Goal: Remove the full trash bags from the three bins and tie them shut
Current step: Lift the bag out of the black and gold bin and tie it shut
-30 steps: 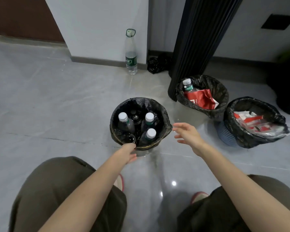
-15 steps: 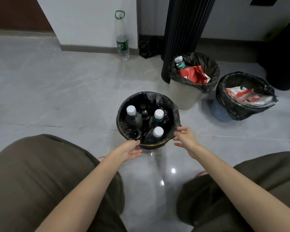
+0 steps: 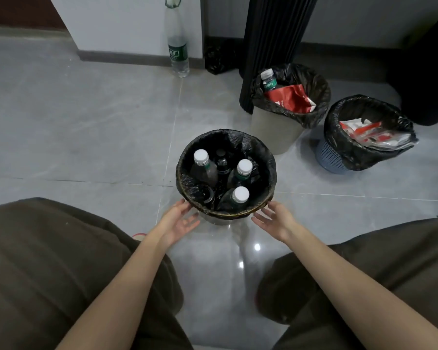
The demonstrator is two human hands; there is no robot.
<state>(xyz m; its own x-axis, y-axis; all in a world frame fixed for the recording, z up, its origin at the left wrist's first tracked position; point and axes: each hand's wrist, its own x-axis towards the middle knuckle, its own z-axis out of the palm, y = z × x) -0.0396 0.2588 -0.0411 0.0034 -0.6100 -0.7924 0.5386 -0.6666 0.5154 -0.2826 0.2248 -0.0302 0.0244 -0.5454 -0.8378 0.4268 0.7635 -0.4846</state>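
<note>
Nearest bin on the floor, black trash bag inside, packed with bottles; left hand and right hand flanking its near rim, fingers spread and straight, gripping nothing; grey bin and blue bin beyond, both bagged.

Bottles stand in the near bin. The left hand and right hand flank its near rim, maybe touching it. Far right stand a second bin and, right of it, a third bin. A single bottle stands far, by the wall.

black bags line bins; white bottle caps; blue mesh basket; grey floor.
</note>
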